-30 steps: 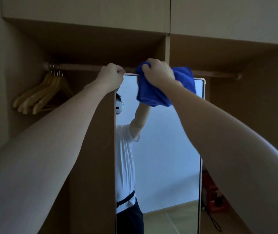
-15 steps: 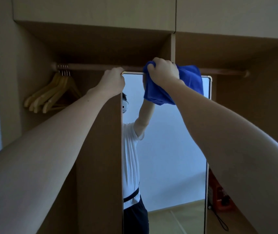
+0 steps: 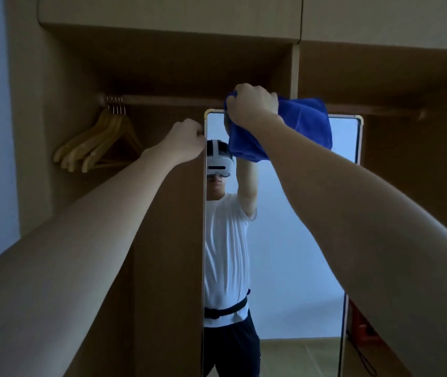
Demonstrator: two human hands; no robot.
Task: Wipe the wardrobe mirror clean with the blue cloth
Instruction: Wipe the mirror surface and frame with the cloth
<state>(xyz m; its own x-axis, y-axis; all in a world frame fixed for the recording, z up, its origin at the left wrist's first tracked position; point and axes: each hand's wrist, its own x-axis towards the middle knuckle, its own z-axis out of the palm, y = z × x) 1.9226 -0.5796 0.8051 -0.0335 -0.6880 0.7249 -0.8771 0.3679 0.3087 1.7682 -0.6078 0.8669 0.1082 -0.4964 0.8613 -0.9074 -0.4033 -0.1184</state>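
Your right hand (image 3: 253, 104) gripped the blue cloth (image 3: 301, 126) at the mirror (image 3: 298, 240) top; left hand (image 3: 187, 140), fingers curled, held its edge.

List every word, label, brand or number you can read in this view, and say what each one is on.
None can be read. The blue cloth, the mirror, the wooden hangers and the wardrobe panels show no print. The red object by the floor is too dark and blurred to tell.
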